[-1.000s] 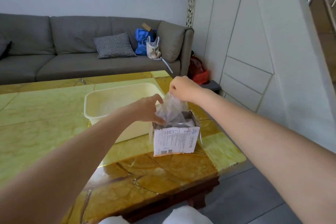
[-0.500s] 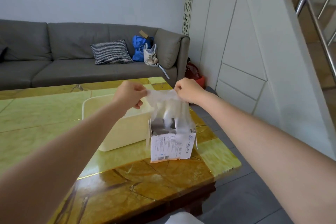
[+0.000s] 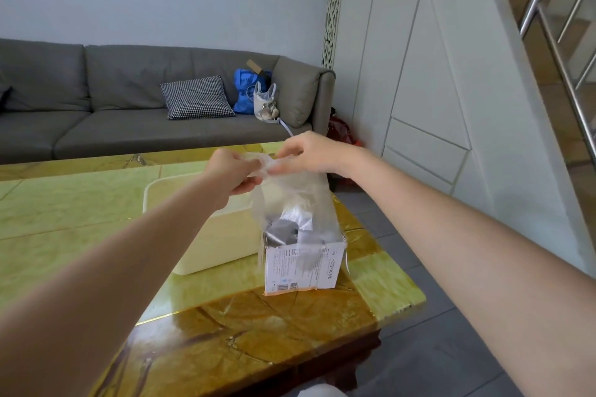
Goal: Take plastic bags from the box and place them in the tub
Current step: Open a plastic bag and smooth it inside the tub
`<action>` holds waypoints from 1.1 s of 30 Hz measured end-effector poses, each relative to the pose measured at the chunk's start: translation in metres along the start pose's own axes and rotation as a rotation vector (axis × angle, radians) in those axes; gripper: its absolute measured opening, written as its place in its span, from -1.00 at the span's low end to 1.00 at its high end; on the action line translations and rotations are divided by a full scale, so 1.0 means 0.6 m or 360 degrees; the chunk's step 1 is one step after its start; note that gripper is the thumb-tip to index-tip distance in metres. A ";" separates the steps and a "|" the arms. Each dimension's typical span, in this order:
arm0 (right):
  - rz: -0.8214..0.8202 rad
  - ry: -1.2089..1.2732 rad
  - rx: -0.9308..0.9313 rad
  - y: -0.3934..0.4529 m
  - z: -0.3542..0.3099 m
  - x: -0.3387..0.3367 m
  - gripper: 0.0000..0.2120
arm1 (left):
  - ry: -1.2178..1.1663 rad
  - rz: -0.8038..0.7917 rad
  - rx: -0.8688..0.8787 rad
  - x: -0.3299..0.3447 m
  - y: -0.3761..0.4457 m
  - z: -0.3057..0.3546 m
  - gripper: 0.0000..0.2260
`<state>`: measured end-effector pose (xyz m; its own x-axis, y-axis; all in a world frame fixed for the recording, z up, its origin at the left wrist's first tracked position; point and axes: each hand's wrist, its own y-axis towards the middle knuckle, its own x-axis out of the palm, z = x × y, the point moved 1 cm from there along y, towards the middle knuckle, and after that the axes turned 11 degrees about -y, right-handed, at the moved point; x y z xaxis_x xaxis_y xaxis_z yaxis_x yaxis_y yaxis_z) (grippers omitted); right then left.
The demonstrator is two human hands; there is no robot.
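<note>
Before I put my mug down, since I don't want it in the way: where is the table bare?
The table is bare across its green top left of the tub, and on the brown patch in front of the box. It is crowded at the right end, where both hands, left hand and right hand, hold a plastic bag above the box.

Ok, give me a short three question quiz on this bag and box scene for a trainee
1. True or false: both hands pinch the thin clear plastic bag.
2. Which side of the small white cardboard box is the cream rectangular plastic tub on: A left, B right?
3. Fill in: the bag hangs above the ____.

Key:
1. True: the left hand and the right hand hold its top.
2. A.
3. Box.
</note>
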<state>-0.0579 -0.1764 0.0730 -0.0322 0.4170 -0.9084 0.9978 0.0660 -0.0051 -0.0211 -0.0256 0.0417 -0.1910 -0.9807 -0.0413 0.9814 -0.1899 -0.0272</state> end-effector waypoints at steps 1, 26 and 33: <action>0.0014 -0.0262 -0.0030 0.002 -0.003 0.002 -0.62 | 0.0010 -0.0013 -0.0006 0.002 -0.001 -0.001 -0.91; -0.0848 -0.0598 0.0204 -0.001 0.040 0.131 -0.87 | -0.0325 0.0104 0.0236 -0.034 0.010 0.014 -0.92; 0.0310 -0.0082 0.0252 0.018 -0.011 -0.004 -0.14 | 0.0108 -0.0015 0.0425 -0.061 0.021 0.029 -0.88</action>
<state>-0.0477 -0.1706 0.0779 0.1605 0.3610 -0.9186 0.9816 -0.1558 0.1102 -0.0014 0.0069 0.0604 -0.1922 -0.9752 -0.1094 0.9481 -0.2134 0.2359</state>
